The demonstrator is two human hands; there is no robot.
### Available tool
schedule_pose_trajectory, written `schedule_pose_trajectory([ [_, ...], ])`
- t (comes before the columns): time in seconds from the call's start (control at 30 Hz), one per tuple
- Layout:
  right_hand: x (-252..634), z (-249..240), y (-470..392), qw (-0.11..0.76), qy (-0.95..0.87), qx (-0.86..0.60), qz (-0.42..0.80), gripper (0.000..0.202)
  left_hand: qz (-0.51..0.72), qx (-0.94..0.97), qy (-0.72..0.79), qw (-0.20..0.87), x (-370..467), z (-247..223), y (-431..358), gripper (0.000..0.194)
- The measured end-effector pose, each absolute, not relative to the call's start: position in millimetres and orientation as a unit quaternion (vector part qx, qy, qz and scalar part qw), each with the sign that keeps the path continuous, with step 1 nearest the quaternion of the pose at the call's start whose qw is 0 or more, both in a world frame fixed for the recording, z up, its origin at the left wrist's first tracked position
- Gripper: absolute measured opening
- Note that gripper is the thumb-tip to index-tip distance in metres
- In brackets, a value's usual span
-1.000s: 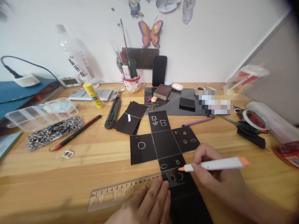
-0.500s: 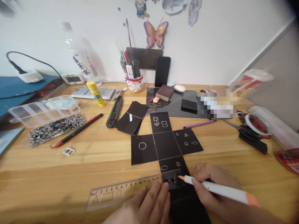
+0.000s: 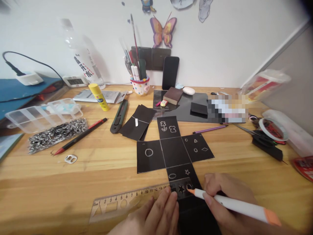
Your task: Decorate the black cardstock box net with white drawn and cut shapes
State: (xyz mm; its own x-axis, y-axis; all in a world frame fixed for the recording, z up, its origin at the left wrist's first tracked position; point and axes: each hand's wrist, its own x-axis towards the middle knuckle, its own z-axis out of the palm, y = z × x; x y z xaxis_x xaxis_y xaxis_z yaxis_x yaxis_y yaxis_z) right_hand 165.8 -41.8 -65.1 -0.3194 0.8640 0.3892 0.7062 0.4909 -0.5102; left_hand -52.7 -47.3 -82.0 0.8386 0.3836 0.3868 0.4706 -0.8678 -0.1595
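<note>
A cross-shaped piece of black paper [image 3: 174,152] lies on the wooden desk, its panels drawn with pale outlines of circles, a star, flowers and small shapes. My left hand [image 3: 153,213] rests with outstretched fingers on a clear stencil ruler [image 3: 114,206], pressing it over the lower panel. Star and other cut-outs show near the ruler's right end. In my right hand [image 3: 223,195] is a white marker [image 3: 241,204] with an orange tip and cap end. Its tip touches a cut-out right of the star, where a pale line shows.
Left lie a utility knife [image 3: 119,117], a glue stick [image 3: 99,97], a black-red pencil [image 3: 80,137], a bag of metal rings [image 3: 57,135] and a plastic organiser box [image 3: 45,114]. Black cards [image 3: 138,122] lie beyond the paper. Scissors [image 3: 262,138] and a purple pen [image 3: 210,129] lie right.
The marker has shifted slightly right and down, and a pale outline now shows at its tip inside the cut-out. My left hand and the ruler stay put.
</note>
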Motion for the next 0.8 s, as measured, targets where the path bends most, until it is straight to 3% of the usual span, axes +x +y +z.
schedule_pose_trajectory([
  [0.3,173.3,-61.9,-39.1,0.270,-0.812,-0.481,0.192,0.015,-0.178,-0.951,-0.227,0.116,-51.9,-77.9,-47.0,0.031],
  [0.8,164.7,-49.7,-33.7,0.215,-0.844,-0.471,0.140,0.017,-0.170,-0.950,-0.236,0.112,-51.8,-77.5,-47.5,0.035],
])
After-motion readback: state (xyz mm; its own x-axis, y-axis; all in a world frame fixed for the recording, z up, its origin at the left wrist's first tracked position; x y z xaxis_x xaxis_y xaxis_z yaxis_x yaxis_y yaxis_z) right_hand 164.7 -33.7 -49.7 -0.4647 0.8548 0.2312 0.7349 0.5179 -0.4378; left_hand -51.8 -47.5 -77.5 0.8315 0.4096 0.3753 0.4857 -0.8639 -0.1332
